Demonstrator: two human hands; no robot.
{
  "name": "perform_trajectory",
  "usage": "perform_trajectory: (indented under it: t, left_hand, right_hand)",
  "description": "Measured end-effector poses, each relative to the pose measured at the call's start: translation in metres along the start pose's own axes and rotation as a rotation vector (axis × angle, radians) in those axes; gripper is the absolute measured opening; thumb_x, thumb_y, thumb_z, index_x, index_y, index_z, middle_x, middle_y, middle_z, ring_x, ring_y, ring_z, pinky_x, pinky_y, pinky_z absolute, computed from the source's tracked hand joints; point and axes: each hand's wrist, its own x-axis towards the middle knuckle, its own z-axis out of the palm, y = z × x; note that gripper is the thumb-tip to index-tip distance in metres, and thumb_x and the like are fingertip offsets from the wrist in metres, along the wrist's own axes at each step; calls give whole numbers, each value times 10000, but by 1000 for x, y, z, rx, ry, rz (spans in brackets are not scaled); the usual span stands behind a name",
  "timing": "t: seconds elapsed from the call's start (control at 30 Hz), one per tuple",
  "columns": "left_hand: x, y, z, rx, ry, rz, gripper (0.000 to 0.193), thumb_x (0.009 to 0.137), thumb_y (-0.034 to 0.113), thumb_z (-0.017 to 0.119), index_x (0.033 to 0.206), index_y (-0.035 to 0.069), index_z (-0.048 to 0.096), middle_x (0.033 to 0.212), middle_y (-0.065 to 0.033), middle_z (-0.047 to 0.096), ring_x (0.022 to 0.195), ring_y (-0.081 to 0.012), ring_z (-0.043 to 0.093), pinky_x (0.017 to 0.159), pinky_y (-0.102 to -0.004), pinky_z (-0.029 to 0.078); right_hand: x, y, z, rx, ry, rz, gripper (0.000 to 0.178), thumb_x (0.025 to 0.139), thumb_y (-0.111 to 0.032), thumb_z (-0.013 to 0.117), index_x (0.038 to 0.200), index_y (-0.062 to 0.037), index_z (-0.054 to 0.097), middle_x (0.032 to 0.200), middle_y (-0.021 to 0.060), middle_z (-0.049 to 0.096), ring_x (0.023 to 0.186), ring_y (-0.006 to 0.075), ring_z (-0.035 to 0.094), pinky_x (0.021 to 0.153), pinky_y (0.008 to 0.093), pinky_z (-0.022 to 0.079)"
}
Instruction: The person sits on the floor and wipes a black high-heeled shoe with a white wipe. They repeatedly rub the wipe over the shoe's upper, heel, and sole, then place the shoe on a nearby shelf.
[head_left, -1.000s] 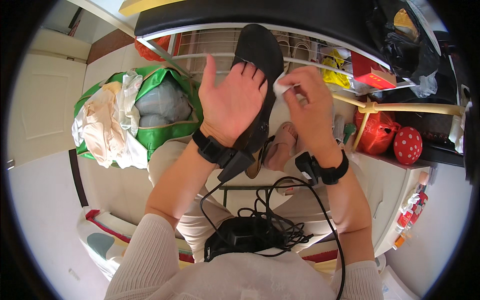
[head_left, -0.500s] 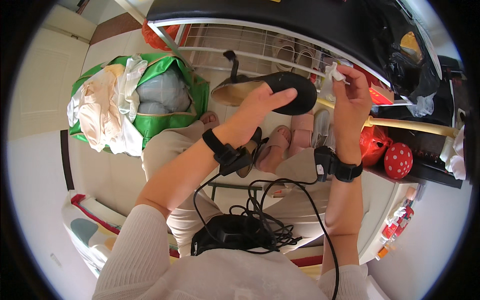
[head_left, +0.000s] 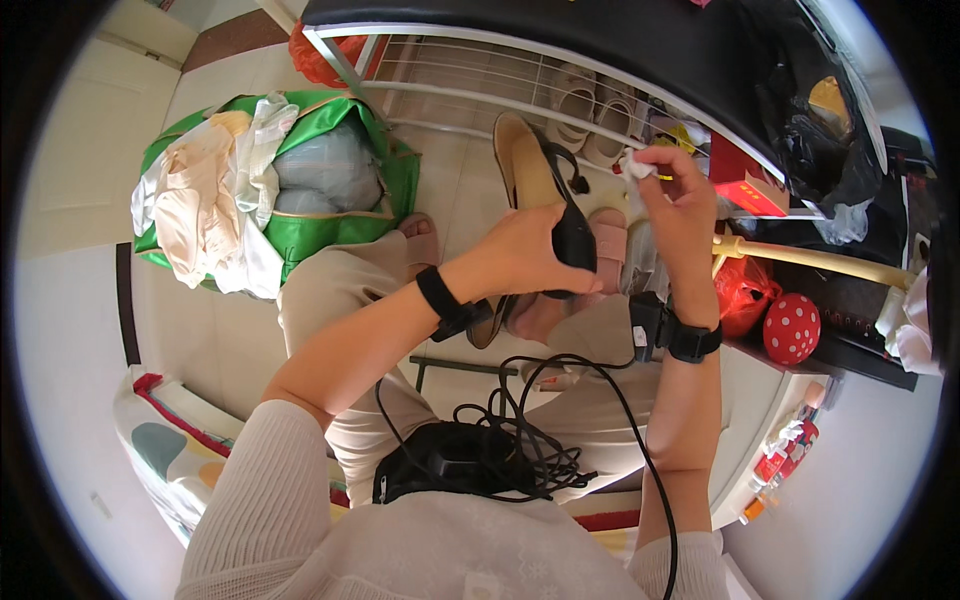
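Note:
My left hand (head_left: 515,248) is closed round the toe of a black flat shoe (head_left: 573,238). The shoe points heel-away, its beige insole facing up and left, and a black strap hangs off its right side. To the right, my right hand (head_left: 685,215) pinches a crumpled white tissue (head_left: 637,166) between thumb and fingers, a little apart from the shoe. Another dark shoe (head_left: 487,328) with a beige inside lies on the floor below my left wrist, partly hidden by it. A pink slipper (head_left: 605,228) shows on the floor between the hands.
A green bag (head_left: 390,190) stuffed with clothes stands at the left. Ahead is a black-topped bench (head_left: 560,25) with a wire rack and pale shoes (head_left: 612,125) beneath. A yellow pole (head_left: 820,255) and a red dotted ball (head_left: 792,328) are at the right. Black cables (head_left: 540,450) lie across my lap.
My left hand has turned the shoe, so its heel end now points away instead of left. My right hand, with the tissue, has shifted slightly left and nearer.

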Motion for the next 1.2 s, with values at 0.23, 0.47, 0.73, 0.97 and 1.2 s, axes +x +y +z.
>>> perform_trajectory:
  t: [0.23,0.47,0.73,0.97,1.2]
  left_hand:
    - [-2,-5,2,56,26,355,758,625,439,913,1058,-114,627,1303,-263,512,1235,-411,552,1060,-425,463]
    - [-12,-1,8,121,-100,469,669,632,357,903,1062,-82,640,1345,-249,451,1252,-415,532,1064,-432,477]
    - [-12,-2,10,116,-120,493,676,647,321,907,1090,-88,602,1369,-238,419,1237,-414,518,1063,-440,461]
    - [5,-14,-6,181,91,480,688,644,324,913,1080,-108,603,1388,-260,431,1291,-440,476,1062,-449,463]
    - [6,-11,-3,291,116,547,665,648,295,931,1058,-92,579,1394,-265,423,1229,-448,500,1036,-455,464]
  right_hand:
    - [-9,-7,6,-78,-346,73,185,891,40,652,1043,-21,740,987,26,705,887,110,675,798,242,527]
    - [1,10,19,-50,-27,42,171,877,31,675,1019,-18,756,944,67,687,821,143,684,751,255,537]
    - [7,17,17,-62,62,48,172,875,24,696,1032,-8,758,967,67,729,794,122,678,734,248,528]
    - [-3,-9,1,255,-429,228,174,905,11,703,1075,-9,734,1055,18,708,984,88,662,899,236,521]
    - [3,-9,-21,321,-15,66,408,916,67,572,1292,-60,663,1324,40,684,974,74,582,873,221,500]
